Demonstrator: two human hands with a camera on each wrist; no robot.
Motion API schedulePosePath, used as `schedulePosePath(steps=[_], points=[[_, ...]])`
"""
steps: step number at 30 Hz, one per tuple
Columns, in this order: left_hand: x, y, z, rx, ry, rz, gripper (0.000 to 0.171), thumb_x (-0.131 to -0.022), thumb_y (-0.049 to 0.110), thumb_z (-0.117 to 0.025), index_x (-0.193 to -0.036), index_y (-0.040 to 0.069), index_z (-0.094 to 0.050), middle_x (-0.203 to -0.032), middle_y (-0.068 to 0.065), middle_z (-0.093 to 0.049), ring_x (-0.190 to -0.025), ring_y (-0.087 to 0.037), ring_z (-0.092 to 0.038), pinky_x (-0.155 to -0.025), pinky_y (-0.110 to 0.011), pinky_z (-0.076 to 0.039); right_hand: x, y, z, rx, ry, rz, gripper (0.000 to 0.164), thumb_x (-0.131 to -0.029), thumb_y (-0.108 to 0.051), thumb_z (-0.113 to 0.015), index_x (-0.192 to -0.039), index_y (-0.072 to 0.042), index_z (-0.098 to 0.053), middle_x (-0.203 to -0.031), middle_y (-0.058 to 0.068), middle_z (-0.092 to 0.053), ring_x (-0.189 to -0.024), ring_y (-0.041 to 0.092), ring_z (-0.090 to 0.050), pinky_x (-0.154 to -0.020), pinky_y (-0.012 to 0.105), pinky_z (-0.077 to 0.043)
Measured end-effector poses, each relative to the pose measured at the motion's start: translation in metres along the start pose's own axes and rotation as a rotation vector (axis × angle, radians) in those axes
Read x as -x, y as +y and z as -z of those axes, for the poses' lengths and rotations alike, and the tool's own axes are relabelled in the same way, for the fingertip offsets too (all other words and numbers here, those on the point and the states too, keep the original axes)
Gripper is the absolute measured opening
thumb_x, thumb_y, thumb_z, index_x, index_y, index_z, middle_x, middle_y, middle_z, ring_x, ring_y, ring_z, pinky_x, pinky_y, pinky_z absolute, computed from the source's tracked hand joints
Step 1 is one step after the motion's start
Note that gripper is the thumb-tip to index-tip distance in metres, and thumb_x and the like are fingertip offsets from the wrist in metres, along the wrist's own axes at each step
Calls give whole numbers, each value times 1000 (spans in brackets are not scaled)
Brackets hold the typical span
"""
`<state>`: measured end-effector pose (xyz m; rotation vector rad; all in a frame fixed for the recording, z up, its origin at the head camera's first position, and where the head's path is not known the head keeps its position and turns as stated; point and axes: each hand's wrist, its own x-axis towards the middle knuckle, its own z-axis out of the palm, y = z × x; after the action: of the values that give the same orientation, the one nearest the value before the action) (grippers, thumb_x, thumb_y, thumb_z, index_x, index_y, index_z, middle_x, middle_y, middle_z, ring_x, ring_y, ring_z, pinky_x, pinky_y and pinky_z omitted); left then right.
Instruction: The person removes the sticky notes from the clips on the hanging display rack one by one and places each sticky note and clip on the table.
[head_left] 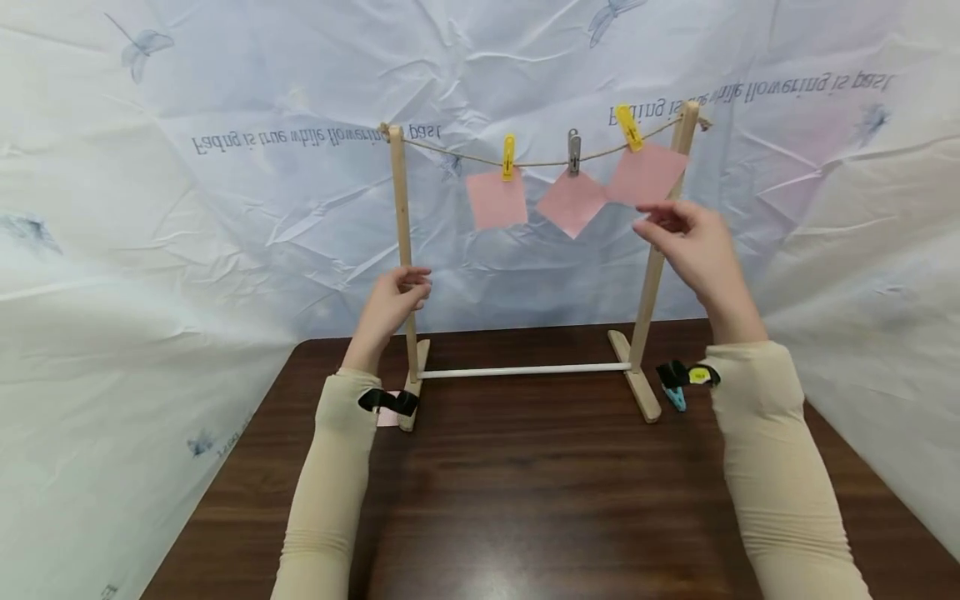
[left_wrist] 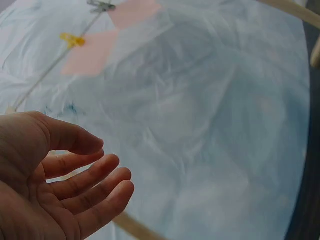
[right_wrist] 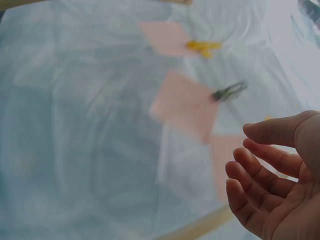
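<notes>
Three pink paper squares hang from a string (head_left: pixel 543 164) between two wooden posts. A yellow clothespin (head_left: pixel 508 158) clips the left square (head_left: pixel 497 204), a grey clothespin (head_left: pixel 574 152) the middle square (head_left: pixel 572 207), and a tilted yellow clothespin (head_left: pixel 628 128) the right square (head_left: pixel 647 175). My right hand (head_left: pixel 697 250) hovers just below the right square, fingers loosely bent, holding nothing. Beside the left post (head_left: pixel 401 200) floats my left hand (head_left: pixel 390 304), its fingers relaxed and empty. Both wrist views show bare space between thumb and fingers (left_wrist: pixel 95 205).
The frame stands on a dark wooden table (head_left: pixel 510 500), with a white bar (head_left: pixel 525 370) joining its feet. A blue clothespin (head_left: pixel 676 399) lies by the right foot, partly hidden by the wrist strap. Pink paper (head_left: pixel 387 417) lies by the left foot. Wrinkled printed cloth (head_left: pixel 300 217) hangs behind.
</notes>
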<state>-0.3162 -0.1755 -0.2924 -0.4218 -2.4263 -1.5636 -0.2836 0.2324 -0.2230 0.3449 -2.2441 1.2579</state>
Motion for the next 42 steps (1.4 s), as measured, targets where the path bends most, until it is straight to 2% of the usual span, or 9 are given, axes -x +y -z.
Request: schedulePosePath(steps=[5, 9, 12, 17, 19, 25, 33, 38, 42], points=[[-18, 18, -11, 37, 9, -22, 39, -101, 17, -61, -138, 5, -58, -128, -18, -62, -112, -27, -62, -90, -35, -55, -19, -33, -1, -54, 11, 52, 39, -95, -28, -72, -126, -5, -69, -94, -13, -63, -81, 6, -58, -68, 17, -45], [-32, 26, -23, 99, 1, -38, 45, -100, 14, -61, -143, 2, -53, -134, -22, -58, -118, -29, -60, -93, -37, -54, -34, -53, -5, -76, -22, 26, 39, -95, -28, -72, -128, -9, -69, -102, -8, -65, -87, 10, -61, -71, 18, -48], [-39, 31, -30, 137, 11, -37, 49, -99, 13, -62, -145, 2, -50, -136, -23, -57, -120, -30, -58, -95, -37, -53, -45, -66, -11, -61, -67, 2, 41, -96, -31, -70, -132, -11, -67, -109, -3, -66, -94, 12, -62, -76, 19, -51], [-47, 42, -38, 190, 24, -37, 49, -98, 10, -62, -145, 3, -50, -137, -20, -58, -121, -29, -58, -98, -42, -51, -63, -82, -25, -15, -160, 14, 45, -98, -34, -67, -137, -13, -64, -122, 3, -64, -101, 15, -62, -79, 25, -52], [-50, 45, -40, 215, 19, -37, 48, -99, 9, -62, -145, 4, -51, -136, -19, -58, -121, -29, -58, -100, -45, -50, -69, -88, -31, 5, -196, 12, 46, -98, -35, -67, -139, -14, -63, -126, 4, -63, -101, 18, -62, -79, 28, -53], [-60, 52, -45, 288, 28, -9, 46, -98, 9, -63, -142, 2, -52, -133, -16, -59, -116, -27, -61, -99, -40, -51, -89, -106, -49, 60, -288, -35, 50, -99, -38, -63, -145, -18, -56, -135, 3, -59, -98, 20, -63, -86, 35, -52], [-64, 60, -57, 349, 41, -39, 42, -94, 3, -60, -135, -2, -56, -115, -19, -67, -106, -37, -64, -97, -45, -52, -105, -120, -70, 144, -393, -52, 59, -101, -40, -58, -153, -15, -45, -147, 5, -53, -89, 14, -63, -81, 34, -55], [-65, 63, -60, 355, 64, -71, 33, -94, 1, -57, -126, -3, -61, -108, -21, -67, -98, -35, -66, -97, -51, -52, -112, -122, -79, 113, -480, -91, 62, -103, -38, -54, -157, -14, -36, -154, 5, -45, -89, 15, -63, -81, 33, -54], [-64, 64, -60, 355, 83, -78, 28, -95, 2, -56, -122, -2, -63, -106, -22, -67, -97, -36, -66, -92, -44, -55, -117, -120, -84, 70, -526, -129, 58, -105, -33, -51, -157, -14, -36, -157, 4, -42, -93, 18, -63, -82, 33, -53]])
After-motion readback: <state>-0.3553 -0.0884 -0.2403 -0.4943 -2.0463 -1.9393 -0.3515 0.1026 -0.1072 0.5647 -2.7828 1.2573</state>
